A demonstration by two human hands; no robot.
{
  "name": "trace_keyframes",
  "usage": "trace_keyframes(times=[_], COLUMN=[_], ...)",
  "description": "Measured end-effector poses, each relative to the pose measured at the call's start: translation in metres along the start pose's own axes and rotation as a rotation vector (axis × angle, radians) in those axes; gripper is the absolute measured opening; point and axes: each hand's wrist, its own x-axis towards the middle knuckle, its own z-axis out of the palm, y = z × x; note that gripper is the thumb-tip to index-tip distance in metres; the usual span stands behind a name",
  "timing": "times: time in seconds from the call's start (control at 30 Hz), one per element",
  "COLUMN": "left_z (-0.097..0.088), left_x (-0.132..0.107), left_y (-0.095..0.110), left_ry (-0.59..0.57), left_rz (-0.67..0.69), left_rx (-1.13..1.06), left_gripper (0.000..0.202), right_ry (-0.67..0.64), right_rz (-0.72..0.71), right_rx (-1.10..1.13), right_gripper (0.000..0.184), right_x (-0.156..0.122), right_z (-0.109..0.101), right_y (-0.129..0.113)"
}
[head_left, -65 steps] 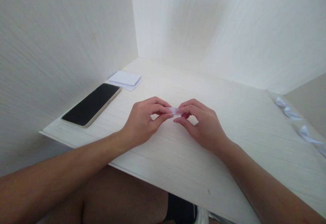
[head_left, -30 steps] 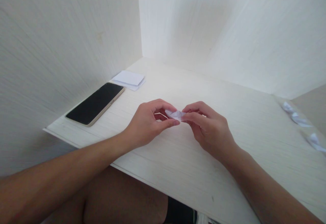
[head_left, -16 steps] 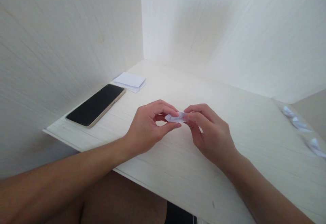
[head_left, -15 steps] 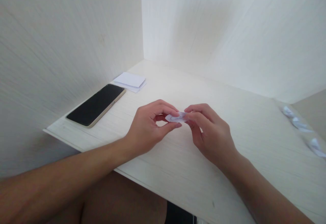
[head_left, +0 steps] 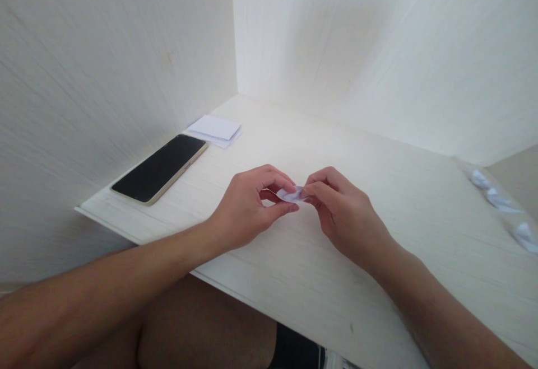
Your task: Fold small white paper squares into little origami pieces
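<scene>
A small piece of folded white paper (head_left: pixel 289 195) is held above the table between both hands. My left hand (head_left: pixel 253 204) grips its left end, thumb below and fingers above. At its right end, my right hand (head_left: pixel 342 212) pinches the paper between thumb and fingers. The fingertips of the two hands are close together, and they cover part of the paper, so its exact folded shape cannot be made out.
A smartphone (head_left: pixel 159 168) lies screen up on the left of the white table (head_left: pixel 286 279). Behind it is a small stack of white paper (head_left: pixel 216 126). Several folded white paper pieces (head_left: pixel 498 200) lie at the far right edge. Pale panels (head_left: pixel 294 33) enclose the back and left.
My right-hand fingers have closed in tighter on the right end of the paper, and the hand is turned slightly. The whole view has shifted a little.
</scene>
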Motion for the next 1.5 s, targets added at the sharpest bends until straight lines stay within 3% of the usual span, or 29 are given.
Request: trace_keyframes(times=[0.13,0.33,0.67,1.0,1.17,1.5], left_z=[-0.004,-0.004,-0.010,-0.019,-0.017,-0.015], left_x=[0.002,0.002,0.003,0.002,0.000,0.001], left_y=[0.000,0.000,0.000,0.005,0.005,0.004], left_ry=[-0.086,-0.045,-0.019,-0.098,-0.096,-0.021], left_rz=[-0.059,0.028,0.327,0.447,0.482,0.482], left_rx=[0.098,0.094,0.400,0.513,0.528,0.525], left_gripper=[0.013,0.011,0.012,0.006,0.005,0.001], right_ry=[0.010,0.021,0.033,-0.153,-0.143,-0.055], right_rz=[-0.013,0.009,0.109,0.304,0.388,0.343], right_rx=[0.002,0.079,0.240,0.683,0.856,0.763], right_gripper=[0.022,0.020,0.019,0.012,0.010,0.012], right_x=[0.001,0.003,0.001,0.003,0.002,0.002], right_z=[0.000,0.001,0.005,-0.001,0.003,0.001], right_y=[-0.001,-0.001,0.003,0.003,0.001,-0.009])
